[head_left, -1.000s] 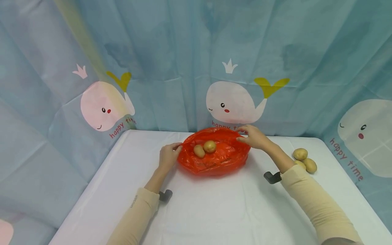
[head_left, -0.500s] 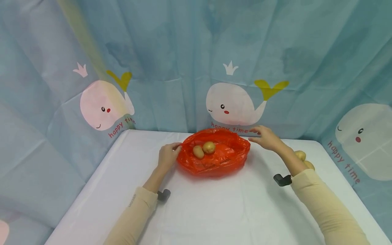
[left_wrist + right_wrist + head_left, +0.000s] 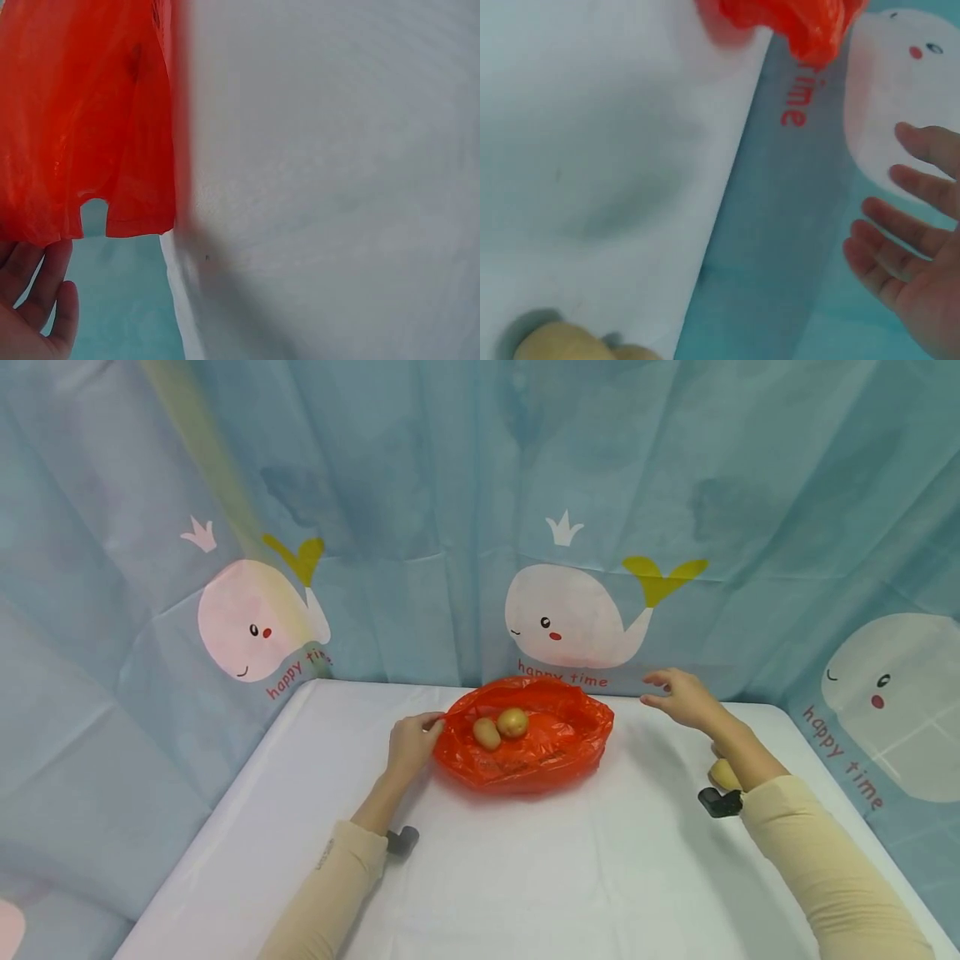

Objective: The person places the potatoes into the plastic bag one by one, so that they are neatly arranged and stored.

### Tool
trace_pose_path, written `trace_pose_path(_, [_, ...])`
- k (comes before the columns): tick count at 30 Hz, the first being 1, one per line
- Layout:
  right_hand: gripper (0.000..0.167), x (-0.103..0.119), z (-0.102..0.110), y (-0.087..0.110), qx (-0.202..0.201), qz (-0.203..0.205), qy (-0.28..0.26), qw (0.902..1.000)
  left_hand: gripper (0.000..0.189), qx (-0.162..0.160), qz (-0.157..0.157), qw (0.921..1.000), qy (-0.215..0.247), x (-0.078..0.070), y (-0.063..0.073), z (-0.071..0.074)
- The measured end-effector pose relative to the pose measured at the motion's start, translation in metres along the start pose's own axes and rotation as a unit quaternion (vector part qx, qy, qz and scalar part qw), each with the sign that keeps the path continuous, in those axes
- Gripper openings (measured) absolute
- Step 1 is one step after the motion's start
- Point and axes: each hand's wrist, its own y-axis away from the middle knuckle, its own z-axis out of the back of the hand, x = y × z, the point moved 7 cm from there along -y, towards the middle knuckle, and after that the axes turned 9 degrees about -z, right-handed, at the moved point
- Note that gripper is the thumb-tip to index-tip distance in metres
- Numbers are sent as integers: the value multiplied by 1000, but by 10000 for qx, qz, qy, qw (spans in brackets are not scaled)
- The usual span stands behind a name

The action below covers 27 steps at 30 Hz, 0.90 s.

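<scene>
A red plastic bag (image 3: 543, 770) lies on the white table with its mouth spread wide. Two potatoes, a darker one (image 3: 487, 734) and a rounder one (image 3: 513, 722), sit inside it. At the bag's left edge my left hand (image 3: 410, 745) pinches the rim; in the left wrist view its fingertips meet the bag's edge (image 3: 90, 135). My right hand (image 3: 684, 697) is in the air right of the bag, holding nothing, its fingers spread in the right wrist view. Below that hand lie loose potatoes (image 3: 723, 774), partly hidden by my right forearm.
A white cloth covers the table (image 3: 510, 877). Behind it hangs a blue curtain (image 3: 420, 510) printed with whales. Each wrist wears a black camera mount, such as the right one (image 3: 720, 802).
My right hand has let go of the bag's right rim and moved right, toward the loose potatoes, which the forearm now partly covers. My left hand and the bag stay about where they were.
</scene>
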Motion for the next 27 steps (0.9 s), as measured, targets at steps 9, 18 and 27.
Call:
trace_pose_path(9, [48, -23, 6, 4, -21, 14, 176, 9998, 28, 28, 51, 10000, -10, 3, 2, -1])
trace_pose_path(18, [51, -56, 7, 13, 242, -207, 687, 9971, 26, -34, -34, 10000, -26, 3, 4, -2])
trace_pose_path(27, [58, -91, 16, 20, 406, -755, 658, 9941, 27, -61, -30, 10000, -57, 2, 2, 1])
